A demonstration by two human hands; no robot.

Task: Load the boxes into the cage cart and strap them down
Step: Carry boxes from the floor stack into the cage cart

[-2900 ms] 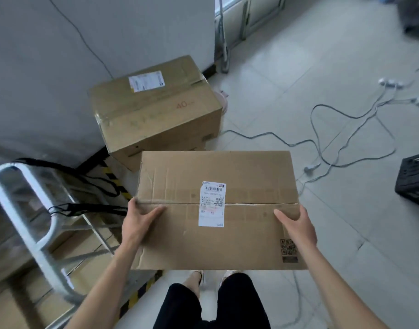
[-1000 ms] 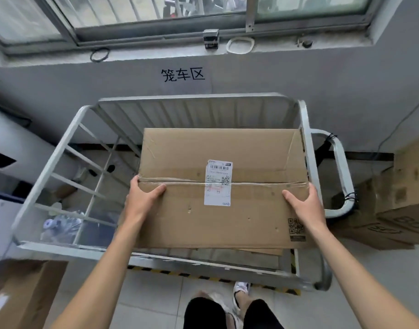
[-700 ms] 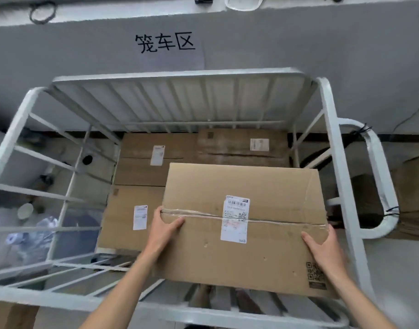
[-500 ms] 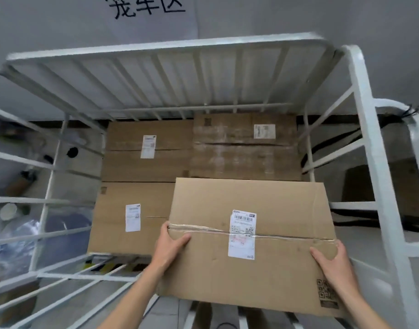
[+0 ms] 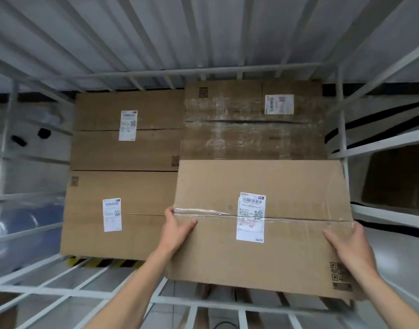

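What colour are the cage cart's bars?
White bars, clearest in the head view.

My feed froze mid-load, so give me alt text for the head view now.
The left hand and right hand grip a taped cardboard box by its side edges, at the near right of a cage cart. Three labelled boxes lie flat inside: back left box, back right box, near left box.

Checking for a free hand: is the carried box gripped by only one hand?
No, the left hand and right hand each hold one side of the carried box.
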